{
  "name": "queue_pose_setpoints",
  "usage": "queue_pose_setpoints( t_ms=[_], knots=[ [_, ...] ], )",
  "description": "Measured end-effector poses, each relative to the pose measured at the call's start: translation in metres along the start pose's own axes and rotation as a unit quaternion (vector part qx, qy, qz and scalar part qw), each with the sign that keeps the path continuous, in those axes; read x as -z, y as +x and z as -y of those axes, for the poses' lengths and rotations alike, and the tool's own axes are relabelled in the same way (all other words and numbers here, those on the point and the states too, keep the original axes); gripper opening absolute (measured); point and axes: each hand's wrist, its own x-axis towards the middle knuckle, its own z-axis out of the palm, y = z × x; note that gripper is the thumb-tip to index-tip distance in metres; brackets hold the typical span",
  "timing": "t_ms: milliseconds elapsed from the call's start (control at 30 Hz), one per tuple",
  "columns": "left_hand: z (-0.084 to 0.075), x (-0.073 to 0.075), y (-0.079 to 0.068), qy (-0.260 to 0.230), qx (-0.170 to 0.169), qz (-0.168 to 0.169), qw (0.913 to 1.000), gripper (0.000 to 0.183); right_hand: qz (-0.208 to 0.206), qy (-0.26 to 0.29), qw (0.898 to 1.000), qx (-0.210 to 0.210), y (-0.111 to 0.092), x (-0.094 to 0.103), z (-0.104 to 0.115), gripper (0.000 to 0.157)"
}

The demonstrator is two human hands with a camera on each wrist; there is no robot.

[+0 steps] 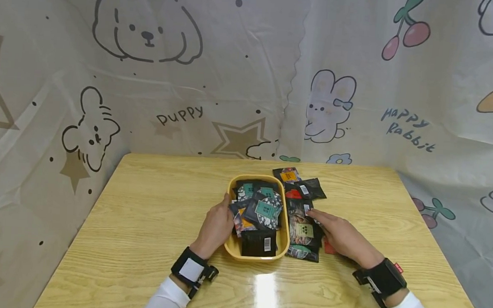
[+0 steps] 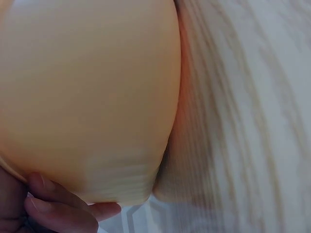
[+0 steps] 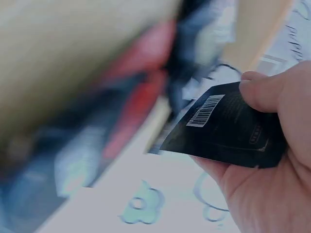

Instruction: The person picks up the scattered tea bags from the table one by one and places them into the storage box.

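I saw the left hand [image 1: 216, 225] gripping the left side of the yellow tub [image 1: 254, 258] — packets [image 1: 267, 209] heaped inside — while the right hand [image 1: 343, 233] pinched a black packet [image 3: 233, 128] near the loose pile [image 1: 303, 223] on the right.

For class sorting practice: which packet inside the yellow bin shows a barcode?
The black packet at the near end of the yellow bin; its barcode faces up, whereas packets behind it show teal or orange labels.

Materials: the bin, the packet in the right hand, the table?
Bin: probably molded plastic, satin; smooth rounded wall, soft highlights.
Packet: likely plastic film, maybe foil laminate, dark with low sheen; thin, crisp edges, printed barcode.
Table: wood or wood-look laminate, fairly glossy; visible grain, bright reflection.
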Motion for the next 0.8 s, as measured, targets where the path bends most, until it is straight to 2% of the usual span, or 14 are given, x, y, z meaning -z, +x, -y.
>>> queue_pose_setpoints(
  t_ms=[200, 333, 467, 667, 733, 800],
  knots=[
    [0.002, 0.002, 0.001, 0.001, -0.002, -0.002, 1.0, 0.046, -0.052, -0.008, 0.997, 0.049, 0.023, 0.029, 0.03, 0.068],
    [0.004, 0.002, 0.001, -0.004, -0.01, -0.004, 0.9999, 0.045, -0.089, -0.012, 0.989, 0.116, 0.043, 0.036, 0.058, 0.069],
    [0.004, 0.002, 0.001, -0.013, -0.021, -0.01, 0.9997, 0.045, -0.098, -0.013, 0.979, 0.177, 0.064, 0.028, 0.086, 0.069],
    [0.004, 0.001, 0.0, -0.016, -0.04, -0.019, 0.9989, 0.046, -0.089, -0.026, 0.969, 0.231, 0.087, 0.004, 0.117, 0.07],
    [0.004, 0.001, -0.001, -0.009, -0.042, -0.016, 0.9989, 0.047, -0.07, -0.031, 0.968, 0.238, 0.09, -0.003, 0.123, 0.064],
    [0.005, 0.001, -0.001, -0.007, -0.038, -0.006, 0.9992, 0.049, -0.032, -0.04, 0.97, 0.236, 0.09, -0.008, 0.127, 0.062]
  ],
)
